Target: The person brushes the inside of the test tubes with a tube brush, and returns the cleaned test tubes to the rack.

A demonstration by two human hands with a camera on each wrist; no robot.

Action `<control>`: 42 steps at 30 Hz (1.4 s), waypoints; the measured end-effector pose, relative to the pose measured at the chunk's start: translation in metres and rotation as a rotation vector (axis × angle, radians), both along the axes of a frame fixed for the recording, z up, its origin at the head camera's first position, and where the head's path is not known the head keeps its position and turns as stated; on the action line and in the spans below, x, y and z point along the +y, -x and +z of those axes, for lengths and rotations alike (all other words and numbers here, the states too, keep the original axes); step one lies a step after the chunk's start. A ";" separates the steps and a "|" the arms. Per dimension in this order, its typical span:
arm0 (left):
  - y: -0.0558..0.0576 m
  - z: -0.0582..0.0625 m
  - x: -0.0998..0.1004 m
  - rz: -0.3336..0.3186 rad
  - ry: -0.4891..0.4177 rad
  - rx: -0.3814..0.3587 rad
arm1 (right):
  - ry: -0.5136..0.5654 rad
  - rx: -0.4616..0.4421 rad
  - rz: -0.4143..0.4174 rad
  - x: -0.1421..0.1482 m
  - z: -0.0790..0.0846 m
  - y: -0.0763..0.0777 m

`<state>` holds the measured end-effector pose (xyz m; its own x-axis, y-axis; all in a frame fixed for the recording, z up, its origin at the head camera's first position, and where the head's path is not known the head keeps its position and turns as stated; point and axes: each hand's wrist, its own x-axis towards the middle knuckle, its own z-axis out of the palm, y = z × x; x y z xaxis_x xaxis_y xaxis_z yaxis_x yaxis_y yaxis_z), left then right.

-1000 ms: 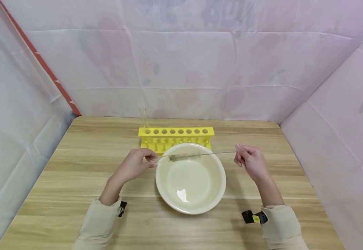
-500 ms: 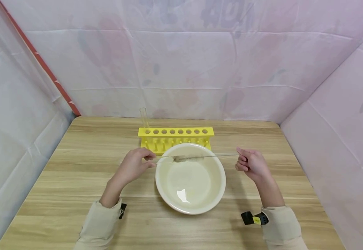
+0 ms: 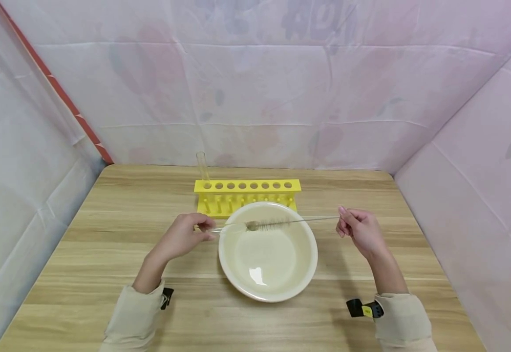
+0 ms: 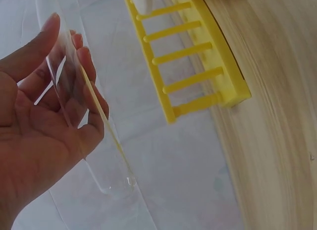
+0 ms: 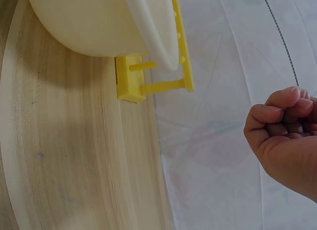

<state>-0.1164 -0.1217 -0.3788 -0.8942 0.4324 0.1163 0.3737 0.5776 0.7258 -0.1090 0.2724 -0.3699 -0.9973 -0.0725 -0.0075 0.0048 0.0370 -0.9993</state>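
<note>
My left hand [image 3: 186,235] holds a clear glass test tube [image 4: 106,173] between thumb and fingers, its mouth toward the right. A test tube brush [image 3: 273,224] lies level in the air above a cream basin [image 3: 225,261]. Its tuft is at the tube's mouth, and most of its bristles stand outside the glass. My right hand [image 3: 361,230] pinches the end of the brush's twisted wire handle [image 5: 282,39], the other fingers curled. Whether the tuft's tip sits inside the tube is too fine to tell.
Behind the basin stands a yellow test tube rack [image 3: 247,186], partly hidden by the rim. Another clear test tube [image 3: 202,166] leans in its leftmost hole. The wooden table [image 3: 106,254] is bordered by patterned cloth walls [image 3: 255,88].
The brush has been drawn rightward, with its bristles now spread out of the tube. My right hand has shifted right; my left hand and the tube have moved slightly left and down.
</note>
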 end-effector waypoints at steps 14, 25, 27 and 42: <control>-0.004 0.001 -0.020 0.198 0.089 0.080 | 0.359 -0.109 0.067 0.032 0.000 -0.007; -0.003 -0.005 -0.015 0.171 0.041 0.078 | 0.349 -0.114 0.083 0.031 -0.003 -0.008; -0.003 -0.005 -0.012 0.161 0.040 0.070 | 0.337 -0.112 0.085 0.027 -0.003 -0.007; -0.004 0.000 0.001 0.115 0.019 0.064 | 0.287 -0.119 0.072 0.010 -0.001 -0.002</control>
<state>-0.1123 -0.1205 -0.3789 -0.9291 0.3299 0.1672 0.3491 0.6327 0.6912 -0.1067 0.2821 -0.3708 -0.9829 -0.1589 -0.0930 0.1301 -0.2420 -0.9615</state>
